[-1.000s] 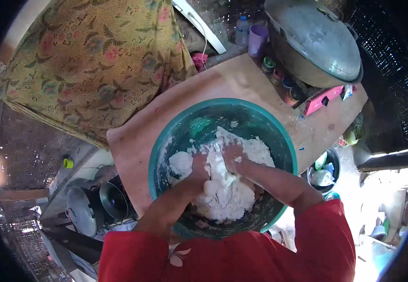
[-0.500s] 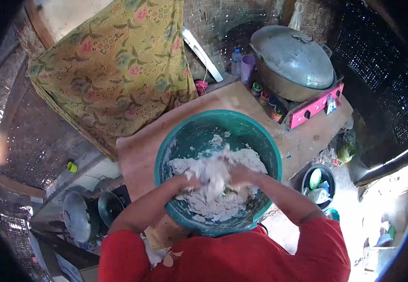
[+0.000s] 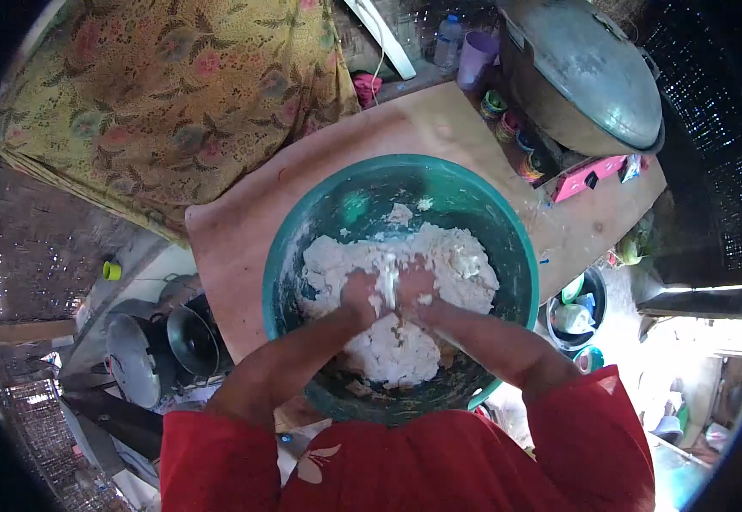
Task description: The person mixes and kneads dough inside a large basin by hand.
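White dough (image 3: 397, 354), left hand (image 3: 360, 293) and right hand (image 3: 416, 283) pressed in, grips unclear, green basin (image 3: 272, 273) around, worktop (image 3: 230, 256) beneath basin, cloth (image 3: 192, 102) beyond its left side

Bare forearms (image 3: 298, 357) angled inward, left hand (image 3: 359, 293) beside right hand (image 3: 415, 287), close together

A plain, bright red top (image 3: 405, 469) fills the bottom of the frame, its cloth loose and softly creased. The left sleeve (image 3: 217, 461) and the right sleeve (image 3: 589, 444) are the same red, wide-cut and short enough to leave the forearms (image 3: 495, 341) bare. A pale flower print (image 3: 315, 465) (slim petals, fine lines beside them) sits lower left of centre. White flecks mark the left hand (image 3: 360, 294) and right hand (image 3: 415, 286).
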Action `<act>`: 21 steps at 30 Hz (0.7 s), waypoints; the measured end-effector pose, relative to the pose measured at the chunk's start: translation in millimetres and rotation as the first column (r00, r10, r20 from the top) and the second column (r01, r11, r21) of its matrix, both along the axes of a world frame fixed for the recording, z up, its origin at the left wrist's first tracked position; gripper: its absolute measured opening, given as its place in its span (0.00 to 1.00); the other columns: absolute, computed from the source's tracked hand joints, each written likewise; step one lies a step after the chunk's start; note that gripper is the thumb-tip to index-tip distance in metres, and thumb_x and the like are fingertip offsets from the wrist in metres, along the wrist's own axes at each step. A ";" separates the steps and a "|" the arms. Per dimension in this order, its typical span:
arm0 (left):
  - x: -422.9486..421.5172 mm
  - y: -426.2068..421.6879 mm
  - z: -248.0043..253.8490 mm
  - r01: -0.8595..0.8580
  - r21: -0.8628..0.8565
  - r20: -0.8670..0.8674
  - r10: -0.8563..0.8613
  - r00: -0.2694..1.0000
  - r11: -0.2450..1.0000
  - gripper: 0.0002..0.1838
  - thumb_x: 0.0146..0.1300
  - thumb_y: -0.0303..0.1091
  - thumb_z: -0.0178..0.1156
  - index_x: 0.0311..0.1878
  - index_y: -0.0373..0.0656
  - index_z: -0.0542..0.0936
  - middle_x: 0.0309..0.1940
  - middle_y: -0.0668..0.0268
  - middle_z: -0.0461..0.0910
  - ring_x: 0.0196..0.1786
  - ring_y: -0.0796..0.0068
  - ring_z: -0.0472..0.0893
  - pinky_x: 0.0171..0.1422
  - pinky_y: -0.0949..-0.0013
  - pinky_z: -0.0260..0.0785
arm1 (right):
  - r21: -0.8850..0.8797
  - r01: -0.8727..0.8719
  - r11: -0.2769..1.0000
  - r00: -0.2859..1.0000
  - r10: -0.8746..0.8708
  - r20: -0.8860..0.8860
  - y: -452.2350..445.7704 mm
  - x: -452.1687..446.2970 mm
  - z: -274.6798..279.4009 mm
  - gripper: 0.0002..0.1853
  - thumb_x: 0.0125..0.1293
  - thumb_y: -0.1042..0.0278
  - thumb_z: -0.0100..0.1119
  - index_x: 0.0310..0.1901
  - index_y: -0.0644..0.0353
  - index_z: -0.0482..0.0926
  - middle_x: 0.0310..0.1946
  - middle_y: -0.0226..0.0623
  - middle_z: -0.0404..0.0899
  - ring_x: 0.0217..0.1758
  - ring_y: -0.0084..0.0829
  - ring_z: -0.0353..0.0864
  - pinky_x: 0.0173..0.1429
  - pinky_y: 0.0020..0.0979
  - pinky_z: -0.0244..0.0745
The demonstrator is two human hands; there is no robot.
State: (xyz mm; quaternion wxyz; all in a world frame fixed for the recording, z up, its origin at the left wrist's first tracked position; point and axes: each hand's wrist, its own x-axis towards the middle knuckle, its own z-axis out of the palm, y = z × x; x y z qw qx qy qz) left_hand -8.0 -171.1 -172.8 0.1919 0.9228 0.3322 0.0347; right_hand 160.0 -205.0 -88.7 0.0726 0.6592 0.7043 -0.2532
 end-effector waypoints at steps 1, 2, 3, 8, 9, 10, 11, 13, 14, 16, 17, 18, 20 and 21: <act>6.4 12.4 -0.2 -0.078 -0.073 0.069 0.083 0.994 0.994 0.14 0.49 0.44 0.56 0.36 0.47 0.78 0.32 0.66 0.78 0.39 0.65 0.76 0.40 0.59 0.69 | -0.004 -0.042 0.999 0.999 0.042 0.003 13.9 4.3 -15.8 0.23 0.53 0.56 0.53 0.47 0.61 0.73 0.47 0.48 0.73 0.54 0.46 0.69 0.54 0.50 0.64; 12.5 24.7 -1.5 -0.149 -0.148 0.138 0.170 0.976 0.978 0.13 0.42 0.37 0.60 0.34 0.44 0.77 0.30 0.63 0.79 0.38 0.64 0.79 0.40 0.61 0.70 | -0.004 -0.084 0.996 0.996 0.084 0.008 24.3 6.9 -30.0 0.21 0.50 0.54 0.56 0.42 0.60 0.77 0.40 0.44 0.78 0.47 0.38 0.77 0.48 0.42 0.73; 15.8 31.7 -4.0 -0.212 -0.194 0.199 0.250 0.948 0.958 0.13 0.41 0.37 0.61 0.34 0.44 0.77 0.30 0.63 0.79 0.37 0.64 0.79 0.40 0.62 0.70 | 0.019 -0.085 0.996 0.996 0.085 0.014 35.2 8.8 -36.6 0.21 0.50 0.54 0.56 0.42 0.60 0.77 0.40 0.44 0.78 0.47 0.38 0.77 0.48 0.42 0.73; 24.7 47.6 -85.8 -0.330 -0.615 0.536 0.687 0.490 0.716 0.16 0.39 0.36 0.63 0.35 0.45 0.78 0.30 0.62 0.79 0.37 0.64 0.78 0.44 0.66 0.69 | 0.373 0.329 0.868 0.882 -0.141 -0.450 52.4 12.4 -116.2 0.13 0.52 0.57 0.54 0.31 0.57 0.80 0.27 0.43 0.80 0.32 0.38 0.80 0.35 0.39 0.75; 27.2 45.1 -50.3 -0.442 -0.407 0.420 0.594 0.686 0.799 0.17 0.40 0.37 0.63 0.37 0.44 0.78 0.32 0.62 0.79 0.38 0.65 0.78 0.45 0.66 0.69 | 0.432 0.322 0.842 0.893 -0.119 -0.434 64.5 14.8 -119.6 0.13 0.52 0.57 0.54 0.31 0.57 0.80 0.27 0.43 0.80 0.32 0.38 0.80 0.35 0.39 0.75; 27.7 41.5 -25.8 -0.449 -0.314 0.284 0.534 0.796 0.836 0.18 0.41 0.38 0.63 0.38 0.44 0.77 0.33 0.62 0.79 0.39 0.65 0.77 0.45 0.65 0.69 | 0.403 0.166 0.900 0.960 -0.053 -0.277 61.2 10.5 -129.6 0.15 0.51 0.54 0.55 0.31 0.57 0.80 0.29 0.44 0.80 0.33 0.41 0.80 0.37 0.41 0.75; 25.1 39.4 -9.2 -0.411 -0.319 0.139 0.471 0.871 0.854 0.19 0.42 0.39 0.63 0.40 0.44 0.77 0.34 0.62 0.79 0.39 0.66 0.77 0.46 0.65 0.68 | 0.176 -0.018 0.984 0.996 0.033 -0.082 43.9 10.8 -88.0 0.16 0.51 0.53 0.56 0.35 0.57 0.79 0.31 0.44 0.79 0.35 0.41 0.80 0.39 0.42 0.74; 13.6 31.7 36.8 -0.300 -0.452 -0.059 0.308 0.950 0.840 0.21 0.44 0.40 0.63 0.44 0.43 0.76 0.36 0.62 0.79 0.41 0.68 0.76 0.47 0.65 0.68 | -0.045 -0.239 0.970 0.970 0.236 -0.053 -1.2 13.0 -20.1 0.20 0.52 0.52 0.57 0.43 0.56 0.76 0.36 0.43 0.78 0.38 0.43 0.78 0.42 0.43 0.73; 6.7 22.9 64.6 -0.283 -0.527 -0.119 0.259 0.958 0.802 0.23 0.45 0.41 0.63 0.45 0.43 0.76 0.38 0.62 0.78 0.42 0.69 0.76 0.47 0.65 0.67 | -0.078 -0.257 0.963 0.963 0.248 -0.109 -26.7 17.4 10.2 0.23 0.52 0.51 0.58 0.47 0.55 0.74 0.39 0.43 0.78 0.40 0.44 0.77 0.44 0.43 0.72; -0.7 2.4 120.6 -0.378 -0.690 -0.189 0.351 0.917 0.617 0.25 0.48 0.43 0.63 0.49 0.43 0.75 0.40 0.62 0.78 0.43 0.70 0.75 0.48 0.65 0.67 | 0.090 -0.025 0.996 0.977 0.043 -0.208 -72.9 41.8 41.1 0.28 0.52 0.52 0.58 0.53 0.53 0.69 0.43 0.45 0.76 0.46 0.45 0.75 0.53 0.41 0.66; -0.7 -6.3 145.2 -0.448 -0.757 -0.238 0.438 0.867 0.476 0.26 0.49 0.44 0.63 0.51 0.43 0.75 0.41 0.62 0.78 0.44 0.71 0.75 0.49 0.65 0.67 | 0.169 0.091 0.981 0.959 -0.041 -0.280 -95.9 53.8 57.4 0.30 0.51 0.52 0.59 0.57 0.52 0.67 0.45 0.46 0.75 0.49 0.45 0.73 0.58 0.40 0.63; -1.1 -11.9 147.8 -0.360 -0.908 -0.157 0.619 0.769 0.217 0.28 0.47 0.43 0.65 0.53 0.43 0.74 0.43 0.60 0.78 0.44 0.69 0.74 0.50 0.65 0.66 | 0.125 0.240 0.963 0.931 -0.192 -0.309 -103.6 60.3 80.5 0.32 0.51 0.53 0.59 0.59 0.52 0.65 0.47 0.47 0.74 0.52 0.45 0.72 0.61 0.38 0.59; -8.9 1.1 99.8 -0.232 -0.767 0.118 0.487 0.866 0.599 0.30 0.49 0.39 0.63 0.57 0.43 0.70 0.47 0.56 0.76 0.49 0.62 0.74 0.53 0.64 0.65 | 0.034 0.325 0.945 0.876 -0.287 -0.388 -95.7 63.4 44.9 0.31 0.52 0.53 0.59 0.58 0.53 0.66 0.48 0.46 0.75 0.52 0.44 0.72 0.60 0.37 0.60; -5.8 5.2 113.9 -0.105 -0.579 0.308 0.336 0.890 0.809 0.29 0.50 0.41 0.61 0.57 0.43 0.70 0.50 0.54 0.74 0.52 0.58 0.73 0.57 0.63 0.64 | -0.033 0.402 0.915 0.805 -0.371 -0.464 -85.5 67.5 16.1 0.29 0.53 0.53 0.58 0.56 0.54 0.68 0.48 0.45 0.75 0.51 0.43 0.73 0.59 0.37 0.62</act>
